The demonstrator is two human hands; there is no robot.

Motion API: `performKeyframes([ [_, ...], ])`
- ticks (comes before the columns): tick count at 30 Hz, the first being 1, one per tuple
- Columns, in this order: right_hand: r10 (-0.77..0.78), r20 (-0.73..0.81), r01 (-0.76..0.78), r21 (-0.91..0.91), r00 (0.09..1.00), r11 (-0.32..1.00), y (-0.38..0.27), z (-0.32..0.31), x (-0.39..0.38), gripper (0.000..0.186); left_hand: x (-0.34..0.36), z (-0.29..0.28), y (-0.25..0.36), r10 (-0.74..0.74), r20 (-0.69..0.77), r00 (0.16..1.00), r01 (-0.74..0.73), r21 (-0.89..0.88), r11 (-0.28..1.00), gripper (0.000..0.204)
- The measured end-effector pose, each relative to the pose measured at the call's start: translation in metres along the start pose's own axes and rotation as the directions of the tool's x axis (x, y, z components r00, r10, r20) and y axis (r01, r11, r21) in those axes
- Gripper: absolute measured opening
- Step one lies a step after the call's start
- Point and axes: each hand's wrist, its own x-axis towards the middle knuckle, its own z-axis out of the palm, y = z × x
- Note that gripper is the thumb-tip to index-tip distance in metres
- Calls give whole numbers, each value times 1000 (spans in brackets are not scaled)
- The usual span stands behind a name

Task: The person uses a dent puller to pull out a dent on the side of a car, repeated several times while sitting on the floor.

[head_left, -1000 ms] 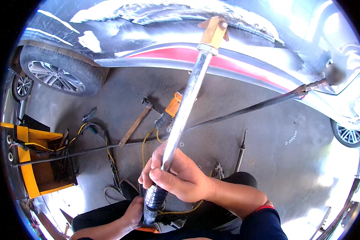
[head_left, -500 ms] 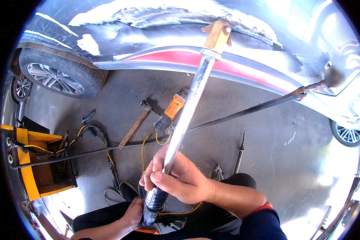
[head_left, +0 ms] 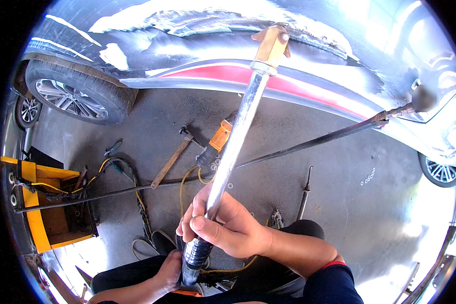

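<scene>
A long chromed dent puller (head_left: pixel 242 119) slants up from my lap to the car's side panel (head_left: pixel 207 43). Its brass-coloured head (head_left: pixel 271 46) meets the rough, ground-down strip of bare metal on that panel. My right hand (head_left: pixel 230 227) is closed around the shaft, just above the black ribbed grip (head_left: pixel 197 252). Lower down, my left hand (head_left: pixel 169 272) is closed at the tool's grip end; most of its fingers are hidden behind the handle.
On the floor lie a hammer (head_left: pixel 171 163), an orange angle grinder (head_left: pixel 220 137), a thin hooked rod tool (head_left: pixel 304 197) and several small washers (head_left: pixel 368 176). A black cable (head_left: pixel 309 145) runs from a yellow cabinet (head_left: pixel 35 213) to a clamp at the car's right. The car's wheel (head_left: pixel 76 96) is at left.
The dent puller's head has shifted very slightly left along the panel. Both hands keep the same hold.
</scene>
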Motion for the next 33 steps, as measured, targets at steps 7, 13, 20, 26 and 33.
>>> performKeyframes([
  [7, -1, 7, 2, -33, 1000, 999, -2, 1, -1, 11, -5, 5, -2, 36, -95, 995, -29, 71, 997, 35],
  [13, -137, -87, 137, -15, 987, 991, 10, 15, -1, 20, -14, -3, -4, -138, 106, 985, 148, -88, 985, 43],
  [20, -47, -102, 56, 87, 994, 995, -36, -5, 38, 51, -14, -3, -15, -136, -81, 987, 125, -126, 984, 48],
  [26, -85, -183, 99, 70, 979, 993, 33, 19, -2, 33, -17, -4, -2, -50, 49, 998, 58, -190, 980, 52],
  [33, -108, -34, 95, -270, 994, 958, 11, 9, 7, 63, -10, -12, 10, 44, -73, 996, -62, -273, 960, 49],
])
